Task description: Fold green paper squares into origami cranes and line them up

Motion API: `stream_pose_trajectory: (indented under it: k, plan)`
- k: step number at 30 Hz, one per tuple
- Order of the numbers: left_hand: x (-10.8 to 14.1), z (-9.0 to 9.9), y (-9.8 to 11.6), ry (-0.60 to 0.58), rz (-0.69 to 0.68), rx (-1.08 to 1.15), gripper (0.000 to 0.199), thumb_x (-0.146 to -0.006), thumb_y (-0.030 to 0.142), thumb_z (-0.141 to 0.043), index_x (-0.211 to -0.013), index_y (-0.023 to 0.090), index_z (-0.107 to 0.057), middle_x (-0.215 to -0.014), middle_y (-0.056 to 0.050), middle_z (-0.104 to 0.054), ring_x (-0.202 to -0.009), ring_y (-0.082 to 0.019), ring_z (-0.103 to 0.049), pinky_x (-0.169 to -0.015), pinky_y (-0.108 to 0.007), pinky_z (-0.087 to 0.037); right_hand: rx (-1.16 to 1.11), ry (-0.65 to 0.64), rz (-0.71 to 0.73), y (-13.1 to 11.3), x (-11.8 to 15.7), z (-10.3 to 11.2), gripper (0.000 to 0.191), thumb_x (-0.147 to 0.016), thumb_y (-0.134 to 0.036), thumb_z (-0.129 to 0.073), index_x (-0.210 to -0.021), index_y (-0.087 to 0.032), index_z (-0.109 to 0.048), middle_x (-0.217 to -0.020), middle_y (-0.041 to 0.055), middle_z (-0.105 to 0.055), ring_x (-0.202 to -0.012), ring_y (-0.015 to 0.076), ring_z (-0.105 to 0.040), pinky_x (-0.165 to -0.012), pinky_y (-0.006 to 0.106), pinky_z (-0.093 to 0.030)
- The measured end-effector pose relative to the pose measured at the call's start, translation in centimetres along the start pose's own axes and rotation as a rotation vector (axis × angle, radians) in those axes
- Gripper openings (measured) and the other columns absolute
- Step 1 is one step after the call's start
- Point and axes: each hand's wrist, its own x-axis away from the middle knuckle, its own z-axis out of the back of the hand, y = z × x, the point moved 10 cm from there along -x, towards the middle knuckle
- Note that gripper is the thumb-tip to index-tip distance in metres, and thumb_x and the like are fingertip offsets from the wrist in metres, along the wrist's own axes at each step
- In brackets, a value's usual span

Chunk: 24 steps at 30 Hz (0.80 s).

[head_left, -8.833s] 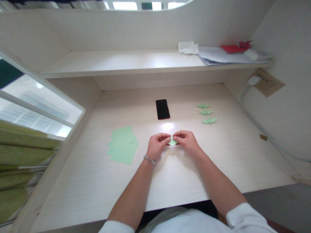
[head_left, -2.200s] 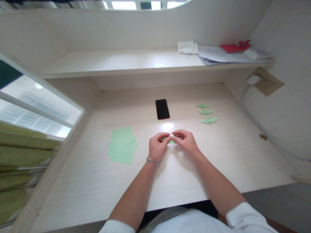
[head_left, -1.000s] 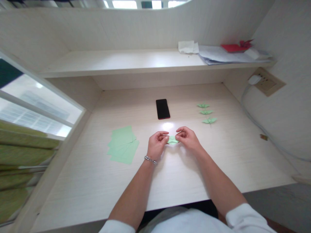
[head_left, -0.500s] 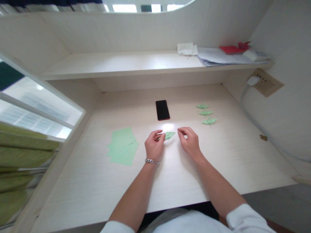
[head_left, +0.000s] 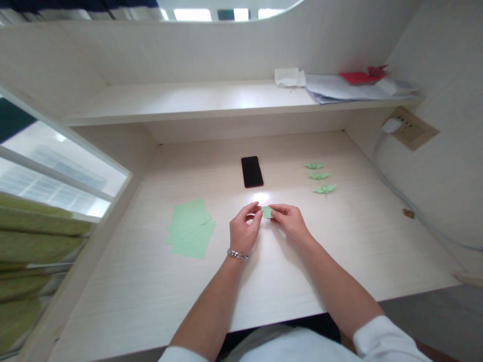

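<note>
Paper (head_left: 266, 212), green and folded small, sits between the two hands. We find the right hand (head_left: 290, 221) clamped on its right edge. The left hand (head_left: 244, 229) has thumb and fingers curled at the opposite edge; we cannot tell whether they grip the piece or merely rest against it. Whether the paper is raised above the bench (head_left: 151, 286) or touches it, we cannot determine. We judge the chief hazard to be a skewed crease: should the left hand give no firm hold, the layers could slip while the right presses. A hard pull by both could tear a fold. We further note loose green sheets (head_left: 190, 229), overlapping, to the left of the left hand; a careless sweep of that wrist, which bears a metal bracelet (head_left: 237, 255), could scatter them. Three folded green figures (head_left: 319, 176), beyond and to the right of the right hand, appear light enough to be knocked askew by a reaching arm.
</note>
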Motion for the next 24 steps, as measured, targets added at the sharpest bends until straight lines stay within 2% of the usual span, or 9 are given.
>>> stream_pose_trajectory:
  k: [2,5,7,11,17,20,24]
  plan:
    - [-0.6,0.7,0.0,0.016,-0.017,-0.059,0.034,-0.074,0.033,-0.070,-0.105,0.021,-0.070,-0.107,-0.009,-0.068,-0.091,-0.020,-0.065,-0.078,-0.031,-0.055,0.024,-0.017,-0.022,0.1,0.1,0.0,0.037,-0.063,-0.040,-0.077,-0.091,-0.016,-0.074,-0.086,0.0090,-0.073,-0.073,0.0194,-0.067,-0.068,0.032,-0.053]
    - [-0.9,-0.7,-1.0,-0.155,0.066,-0.015,0.026,-0.074,0.035,-0.069,-0.094,0.018,-0.073,-0.093,-0.009,-0.071,-0.076,-0.018,-0.066,-0.068,-0.029,-0.054,0.089,-0.069,0.000,-0.2,0.1,-0.3,0.033,-0.066,-0.038,-0.075,-0.090,-0.016,-0.074,-0.082,0.0079,-0.073,-0.069,0.0174,-0.065,-0.065,0.030,-0.052]
    - [-0.8,-1.4,-1.6,-0.224,0.118,0.029,0.023,-0.073,0.034,-0.069,-0.087,0.017,-0.073,-0.085,-0.008,-0.072,-0.072,-0.018,-0.066,-0.067,-0.030,-0.054,0.138,-0.109,0.018,-0.4,0.2,-0.5,0.030,-0.067,-0.037,-0.074,-0.088,-0.016,-0.074,-0.080,0.0070,-0.073,-0.068,0.0168,-0.065,-0.064,0.029,-0.052]
    - [-0.7,-1.6,-2.2,-0.230,0.162,0.084,0.020,-0.068,0.030,-0.073,-0.082,0.016,-0.073,-0.082,-0.008,-0.073,-0.074,-0.019,-0.066,-0.068,-0.029,-0.053,0.206,-0.180,0.011,-0.5,0.3,-0.9,0.025,-0.068,-0.033,-0.072,-0.086,-0.016,-0.074,-0.076,0.0054,-0.072,-0.067,0.0164,-0.065,-0.063,0.029,-0.051]
    - [-0.5,-2.0,-2.3,-0.269,0.179,0.104,0.016,-0.067,0.024,-0.072,-0.080,0.016,-0.074,-0.077,-0.006,-0.072,-0.069,-0.018,-0.065,-0.064,-0.028,-0.052,0.289,-0.161,0.067,-1.9,0.7,-0.6,0.019,-0.067,-0.027,-0.070,-0.081,-0.015,-0.075,-0.068,0.0039,-0.070,-0.059,0.0142,-0.061,-0.056,0.025,-0.047]
    - [-0.5,-1.7,-1.8,-0.249,0.146,0.064,0.011,-0.067,0.021,-0.070,-0.077,0.018,-0.074,-0.075,-0.005,-0.072,-0.069,-0.017,-0.065,-0.065,-0.027,-0.052,0.261,-0.173,0.070,-2.1,0.9,-0.7,0.018,-0.066,-0.028,-0.072,-0.079,-0.016,-0.075,-0.068,0.0039,-0.070,-0.059,0.0139,-0.061,-0.056,0.025,-0.048]
    - [-0.5,-1.3,-0.7,-0.224,0.065,0.012,0.009,-0.069,0.021,-0.068,-0.075,0.020,-0.075,-0.076,-0.004,-0.072,-0.072,-0.018,-0.066,-0.069,-0.029,-0.052,0.165,-0.170,0.010,-1.3,0.8,-0.7,0.026,-0.064,-0.036,-0.075,-0.081,-0.016,-0.075,-0.072,0.0049,-0.071,-0.065,0.0159,-0.063,-0.060,0.028,-0.053]
